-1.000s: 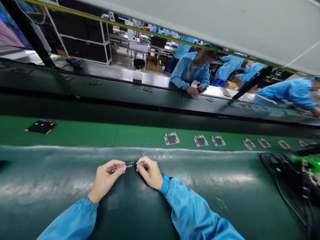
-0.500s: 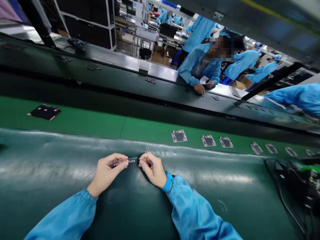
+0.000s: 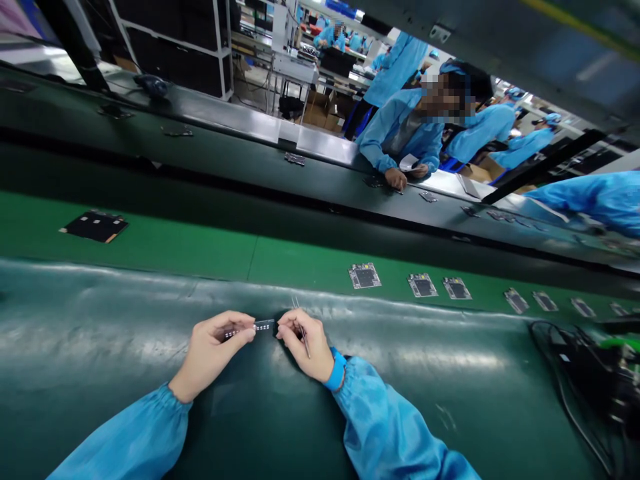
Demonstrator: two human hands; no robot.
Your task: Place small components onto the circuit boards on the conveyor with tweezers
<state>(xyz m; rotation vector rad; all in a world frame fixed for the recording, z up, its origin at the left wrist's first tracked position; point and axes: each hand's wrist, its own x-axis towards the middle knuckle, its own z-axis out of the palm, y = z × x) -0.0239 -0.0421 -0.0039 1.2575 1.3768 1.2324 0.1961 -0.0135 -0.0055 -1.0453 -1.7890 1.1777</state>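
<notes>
My left hand (image 3: 213,350) pinches a dark strip with a row of small white squares (image 3: 263,327) between thumb and fingers. Part of the strip is hidden behind the thumb. My right hand (image 3: 307,343) is closed around a pair of thin metal tweezers (image 3: 305,339), whose two prongs stick out above the knuckles. The right thumb and index finger come together close to the strip's right end; whether they touch it I cannot tell. Both hands are above the dark green mat (image 3: 250,427).
Beyond the mat runs a green belt (image 3: 210,257) carrying a black board (image 3: 95,227) at left and several circuit boards (image 3: 365,275) at right. Black cables (image 3: 560,387) lie at right. Across a second belt, a co-worker (image 3: 400,133) in blue handles small parts.
Boards on the near belt have shifted slightly right, while those on the far belt have shifted left. My left hand has moved slightly left and down; both grips are unchanged.
</notes>
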